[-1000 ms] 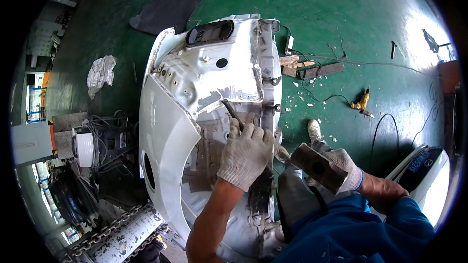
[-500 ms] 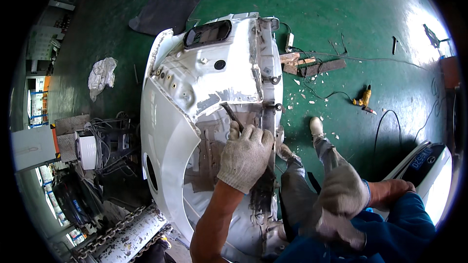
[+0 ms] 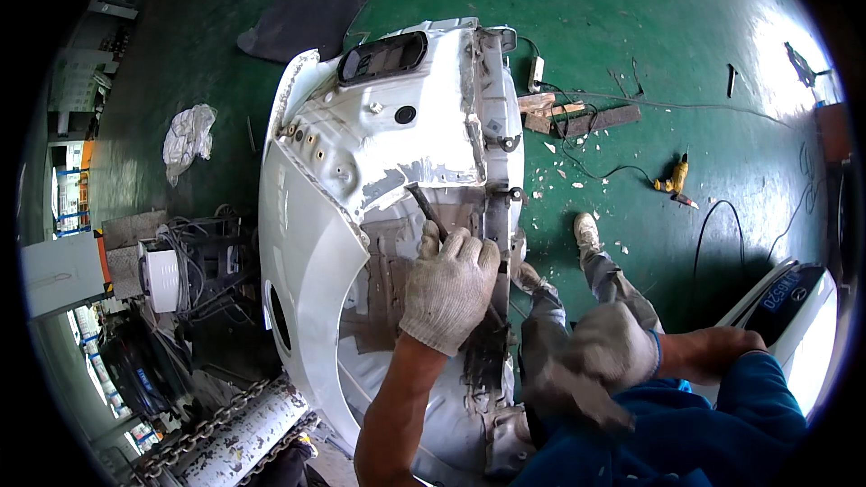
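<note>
My left hand [image 3: 448, 290], in a knitted work glove, is closed around a dark metal chisel [image 3: 422, 205]. The chisel's tip meets the edge of the scraped grey strip on a white car body section [image 3: 302, 216]. My right hand [image 3: 615, 343], also gloved, is closed to the right of the body section, in front of my legs. It grips what looks like a hammer [image 3: 586, 394], smeared by motion; its handle is mostly hidden by the glove. Beneath my left hand lies the open brownish inner sheet metal [image 3: 383, 261] of the body section.
A yellow power tool [image 3: 675, 176], wood blocks [image 3: 595, 122], a power strip [image 3: 537, 70] and cables lie on the green floor among scattered chips. At left are a wheeled machine [image 3: 162, 280] and a chain [image 3: 203, 428] by a worn pipe. A white car part [image 3: 807, 334] stands at right.
My right hand and the hammer have swung left, toward the body section. My left hand and the chisel have shifted slightly left and up with the view.
</note>
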`<action>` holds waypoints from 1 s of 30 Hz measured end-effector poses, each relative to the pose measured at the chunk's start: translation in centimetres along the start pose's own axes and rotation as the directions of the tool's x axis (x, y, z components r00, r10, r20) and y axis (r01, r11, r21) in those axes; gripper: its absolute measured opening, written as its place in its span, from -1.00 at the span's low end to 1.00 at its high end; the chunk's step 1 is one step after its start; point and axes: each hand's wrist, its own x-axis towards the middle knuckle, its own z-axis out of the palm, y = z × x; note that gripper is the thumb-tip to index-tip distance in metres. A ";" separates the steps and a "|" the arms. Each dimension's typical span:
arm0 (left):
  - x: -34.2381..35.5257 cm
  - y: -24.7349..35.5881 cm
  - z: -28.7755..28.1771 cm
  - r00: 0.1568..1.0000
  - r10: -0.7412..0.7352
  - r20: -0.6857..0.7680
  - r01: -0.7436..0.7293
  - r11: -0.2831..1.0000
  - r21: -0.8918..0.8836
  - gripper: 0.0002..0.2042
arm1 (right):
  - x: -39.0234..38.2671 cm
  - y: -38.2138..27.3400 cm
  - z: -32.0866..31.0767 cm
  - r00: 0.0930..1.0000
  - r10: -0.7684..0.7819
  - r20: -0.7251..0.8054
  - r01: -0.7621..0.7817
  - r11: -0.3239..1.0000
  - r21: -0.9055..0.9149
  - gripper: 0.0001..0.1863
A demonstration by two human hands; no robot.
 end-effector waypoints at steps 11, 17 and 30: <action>-0.6 0.0 1.3 0.999 0.014 0.049 -0.017 0.998 0.068 -0.72 | -2.2 4.1 3.5 0.905 0.426 0.019 -0.425 0.905 -0.035 -0.68; -0.7 0.1 1.7 0.999 0.009 -0.030 -0.007 0.998 0.056 -0.72 | -1.6 2.0 1.5 0.986 0.104 0.132 -0.102 0.995 -0.018 -0.67; -0.2 0.9 2.6 0.995 -0.031 -0.099 0.034 0.999 0.030 -0.69 | -2.4 4.6 2.7 0.927 0.368 0.066 -0.373 0.925 0.080 -0.64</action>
